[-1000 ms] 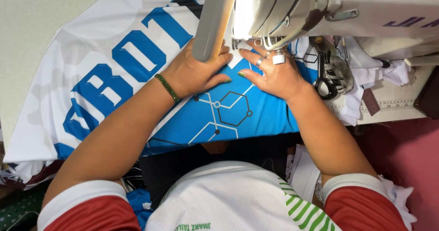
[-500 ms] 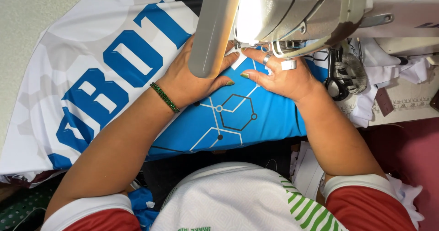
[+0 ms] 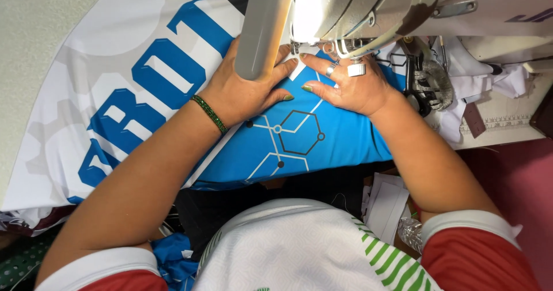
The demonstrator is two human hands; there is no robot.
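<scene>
A blue and white printed fabric [image 3: 144,89] lies spread on the sewing table under a cream sewing machine [image 3: 357,8]. My left hand [image 3: 242,92] lies flat on the fabric, fingers spread, just left of the needle area, with a green bead bracelet on its wrist. My right hand [image 3: 351,86] presses the blue part of the fabric just below the machine head, fingers apart, a ring on one finger. A small white tag [image 3: 298,71] sits between the two hands' fingertips. The needle itself is hidden behind the machine head.
Black scissors [image 3: 423,83] and white fabric scraps [image 3: 489,80] lie to the right of the machine. A pale green table surface [image 3: 34,31] shows at the left. White paper pieces [image 3: 386,201] sit by my lap, with dark cloth below the table edge.
Both hands and the fabric have shifted slightly toward the machine head. The view has moved closer.
</scene>
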